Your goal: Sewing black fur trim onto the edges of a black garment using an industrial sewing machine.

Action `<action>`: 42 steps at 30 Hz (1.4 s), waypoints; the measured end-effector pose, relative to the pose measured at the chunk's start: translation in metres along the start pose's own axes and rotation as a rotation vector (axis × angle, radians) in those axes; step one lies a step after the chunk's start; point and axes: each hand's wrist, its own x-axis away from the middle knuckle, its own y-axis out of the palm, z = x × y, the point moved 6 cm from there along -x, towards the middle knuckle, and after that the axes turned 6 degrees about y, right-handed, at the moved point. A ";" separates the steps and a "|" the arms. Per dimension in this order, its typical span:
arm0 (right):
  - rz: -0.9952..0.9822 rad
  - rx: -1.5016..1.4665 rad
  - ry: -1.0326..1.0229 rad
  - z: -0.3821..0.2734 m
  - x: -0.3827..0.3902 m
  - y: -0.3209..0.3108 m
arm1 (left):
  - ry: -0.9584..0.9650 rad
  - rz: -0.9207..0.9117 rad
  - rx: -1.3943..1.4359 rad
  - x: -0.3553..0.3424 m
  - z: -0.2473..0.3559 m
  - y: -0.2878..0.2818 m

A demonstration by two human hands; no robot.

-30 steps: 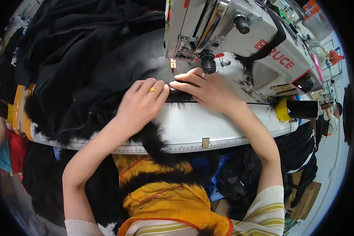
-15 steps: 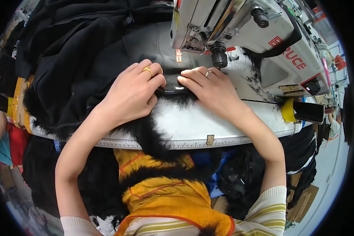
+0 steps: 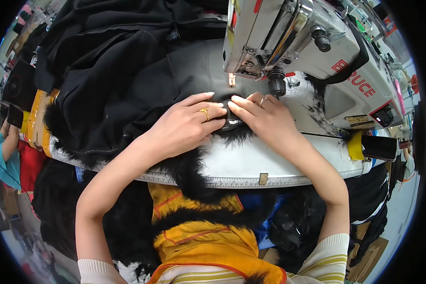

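A black garment (image 3: 142, 71) with fluffy black fur trim (image 3: 187, 177) lies over the white sewing machine bed. My left hand (image 3: 189, 123), with a gold ring, has its fingertips on the garment's edge, its thumb mostly hidden below. Close beside it, my right hand (image 3: 270, 118), with a silver ring, pinches the same edge. A small dark label (image 3: 233, 123) with white marks shows between the hands. Just beyond the fingertips, the needle area of the sewing machine (image 3: 293, 42) is lit over the cloth.
A ruler strip (image 3: 232, 181) runs along the table's front edge. Yellow tape (image 3: 356, 146) and a black phone-like object (image 3: 380, 147) sit at the right. Loose black fur clings to the machine bed. An orange apron (image 3: 208, 241) covers my lap. At the far left is another person's arm (image 3: 10, 144).
My left hand has slid right, towards my right hand, and its curled fingers have straightened somewhat. My right hand keeps its pinch. The whole view has shifted slightly.
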 end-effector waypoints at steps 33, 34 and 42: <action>-0.224 -0.404 0.247 0.068 0.015 0.044 | -0.029 0.050 -0.255 -0.035 -0.022 0.011; -0.287 -0.339 0.244 0.065 0.016 0.046 | 0.030 0.062 -0.254 -0.032 -0.016 0.009; 0.056 -0.174 0.098 0.050 0.012 0.025 | -0.088 -0.008 0.127 -0.012 -0.015 0.002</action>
